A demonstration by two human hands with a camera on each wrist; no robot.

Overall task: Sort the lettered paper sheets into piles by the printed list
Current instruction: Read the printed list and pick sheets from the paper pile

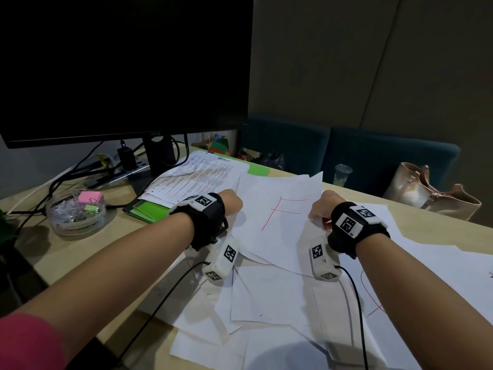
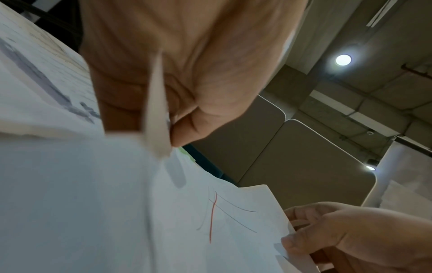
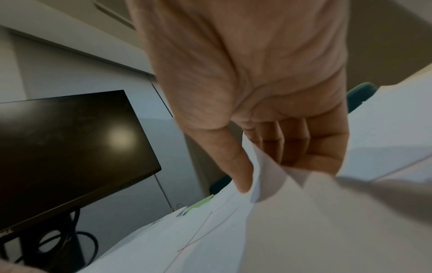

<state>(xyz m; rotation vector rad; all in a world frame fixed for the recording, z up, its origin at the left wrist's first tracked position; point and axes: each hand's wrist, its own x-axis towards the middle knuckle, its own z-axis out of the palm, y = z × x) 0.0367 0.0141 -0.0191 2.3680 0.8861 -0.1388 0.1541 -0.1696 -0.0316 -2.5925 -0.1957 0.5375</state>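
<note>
- Head view: a white sheet with a red letter F is held up, tilted, above the scattered loose sheets on the wooden desk.
- The left hand pinches the sheet's left edge; the left wrist view shows the thumb pressed against the paper edge with the fingers curled behind.
- The right hand grips the right edge, thumb on top and fingers curled under (clearest in the right wrist view).
- More than one sheet seems to be held; the count cannot be told.
- Another sheet with red strokes lies flat to the right, under the right forearm.
- The printed list lies beyond the left hand, on green folders, near the foot of the dark monitor.
- A clear tub of stationery stands at the left; a beige bag sits on the teal seat behind the desk.
</note>
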